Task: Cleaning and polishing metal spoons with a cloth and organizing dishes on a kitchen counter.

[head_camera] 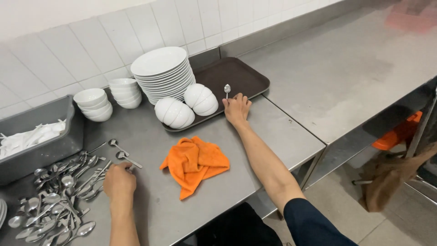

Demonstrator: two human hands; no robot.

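My right hand (236, 108) rests at the front edge of a dark brown tray (241, 75), its fingers on the handle of a small metal spoon (227, 89) that lies on the tray. My left hand (119, 181) is closed over the handle of another spoon (124, 157) on the steel counter (277, 132), beside a loose heap of spoons (54, 200). A crumpled orange cloth (195, 161) lies between my two hands.
On the tray stand a tall stack of white plates (163, 73) and overturned white bowls (186, 105). More stacked white bowls (107, 96) sit by the tiled wall. A grey bin (50, 148) with white utensils is at far left. An orange object (400, 132) sits under the counter.
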